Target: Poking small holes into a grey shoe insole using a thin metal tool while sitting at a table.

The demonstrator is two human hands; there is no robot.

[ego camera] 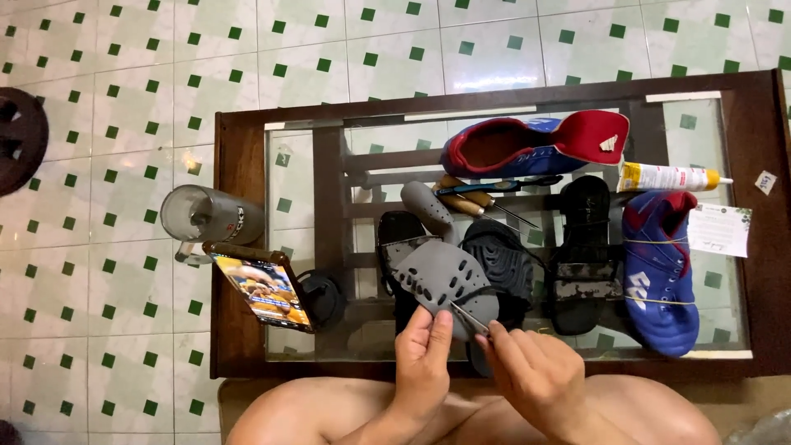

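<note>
- 2 hands work over a glass table: left hand clamped on a grey clog at its near edge.
- Right hand pinches a thin tool against the clog.
- Black sandals and blue shoes lie right of the clog; a phone stands left.

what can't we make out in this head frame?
- Head view: what the thin tool in the right hand is; too small, tip hidden by fingers.
- Grey clog in the left hand: lower edge hidden behind both hands.
- Black sandal: partly covered by the clog.
- Dark round thing: cut off by the left edge.
- Phone screen: too small.
</note>
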